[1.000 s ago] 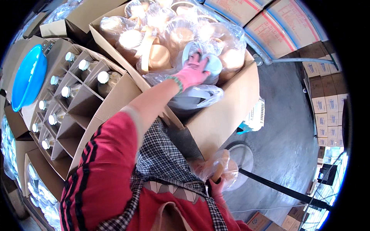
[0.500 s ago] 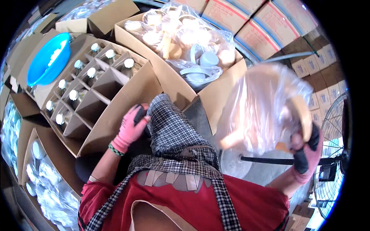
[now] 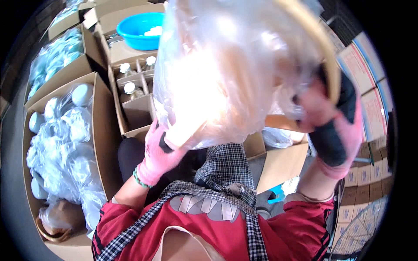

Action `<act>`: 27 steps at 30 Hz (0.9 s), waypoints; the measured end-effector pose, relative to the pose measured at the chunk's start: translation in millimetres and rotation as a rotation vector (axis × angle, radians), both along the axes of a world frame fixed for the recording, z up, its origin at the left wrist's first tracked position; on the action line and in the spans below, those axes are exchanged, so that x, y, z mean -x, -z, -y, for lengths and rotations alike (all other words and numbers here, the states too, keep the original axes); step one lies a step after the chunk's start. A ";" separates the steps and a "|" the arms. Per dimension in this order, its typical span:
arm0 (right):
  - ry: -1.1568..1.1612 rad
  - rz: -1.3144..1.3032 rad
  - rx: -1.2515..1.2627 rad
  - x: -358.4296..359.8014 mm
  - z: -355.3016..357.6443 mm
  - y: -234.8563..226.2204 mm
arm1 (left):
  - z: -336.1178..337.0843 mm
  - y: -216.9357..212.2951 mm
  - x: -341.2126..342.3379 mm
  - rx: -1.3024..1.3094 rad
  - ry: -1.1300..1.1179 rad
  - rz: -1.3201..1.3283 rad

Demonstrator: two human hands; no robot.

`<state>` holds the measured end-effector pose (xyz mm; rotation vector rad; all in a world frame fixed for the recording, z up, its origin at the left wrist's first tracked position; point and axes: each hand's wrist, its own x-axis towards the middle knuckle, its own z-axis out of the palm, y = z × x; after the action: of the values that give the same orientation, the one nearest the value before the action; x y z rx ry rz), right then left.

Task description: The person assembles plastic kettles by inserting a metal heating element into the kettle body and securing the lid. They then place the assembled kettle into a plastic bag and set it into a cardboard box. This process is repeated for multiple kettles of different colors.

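Note:
A large clear plastic bag [image 3: 226, 74] with tan plastic pieces inside is held up in front of me, blurred by motion. My right hand [image 3: 335, 126], in a pink and black glove, grips it on the right beside a curved tan handle [image 3: 328, 52]. At the bag's lower left, my left hand [image 3: 159, 152], gloved alike, has its fingers closed on a corner near a tan strip end [image 3: 185, 132]. Behind the bag, a divided carton [image 3: 116, 104] holds white-capped clear bottles [image 3: 130, 88], partly hidden.
On the left an open carton [image 3: 106, 148] holds bagged pale-blue cup-shaped pieces [image 3: 65, 135] and a tan one [image 3: 56, 215]. Beyond stand a carton of bagged teal pieces [image 3: 58, 54] and a blue basin [image 3: 130, 35]. Stacked cartons [image 3: 361, 74] and a fan [image 3: 361, 230] line the right.
The bag has come from the right to in front of me, and my left hand has taken hold of its lower corner. My view has turned leftward.

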<state>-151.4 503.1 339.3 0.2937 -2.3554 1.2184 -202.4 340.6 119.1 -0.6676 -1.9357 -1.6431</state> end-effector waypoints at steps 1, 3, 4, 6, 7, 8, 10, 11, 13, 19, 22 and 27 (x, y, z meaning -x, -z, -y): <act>-0.082 -0.064 -0.191 6.7 2.5 8.2 | 10.6 7.5 -13.0 0.074 -0.044 0.008; -0.225 -0.139 -0.516 12.9 7.6 22.7 | 18.0 4.3 -31.2 0.049 -0.042 0.106; -0.291 -0.134 -0.664 11.1 9.1 29.2 | 19.6 7.3 -38.9 0.074 -0.060 0.074; -0.468 -0.220 -0.835 6.2 16.7 49.7 | 30.1 41.2 -55.3 0.150 -0.002 0.235; -0.625 -0.335 -0.679 9.4 18.6 75.3 | 30.9 52.2 -61.6 0.143 0.072 0.307; -0.692 -0.520 -0.640 8.6 22.1 92.6 | 31.6 61.7 -66.4 0.125 0.143 0.372; -0.802 -0.723 -0.609 3.6 23.3 124.4 | 36.6 73.8 -76.2 0.079 0.222 0.476; -0.813 -0.772 -0.591 1.7 18.8 135.1 | 35.2 79.6 -77.3 0.058 0.250 0.507; -0.833 -0.775 -0.561 -1.9 10.0 142.4 | 35.2 90.0 -82.3 0.043 0.241 0.561; -0.355 -0.634 -0.421 73.5 -38.6 127.2 | 39.0 97.2 -110.1 0.055 0.159 0.663; -0.825 0.062 0.158 116.1 -41.3 103.2 | 39.6 99.1 -113.5 0.052 0.171 0.687; -0.769 0.106 -0.127 132.5 -18.5 53.7 | 35.2 119.5 -103.0 0.008 0.157 0.717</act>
<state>-283.9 521.7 285.7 1.2945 -2.4899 1.4148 -99.4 305.5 -0.4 -0.2377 -2.4109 -2.1808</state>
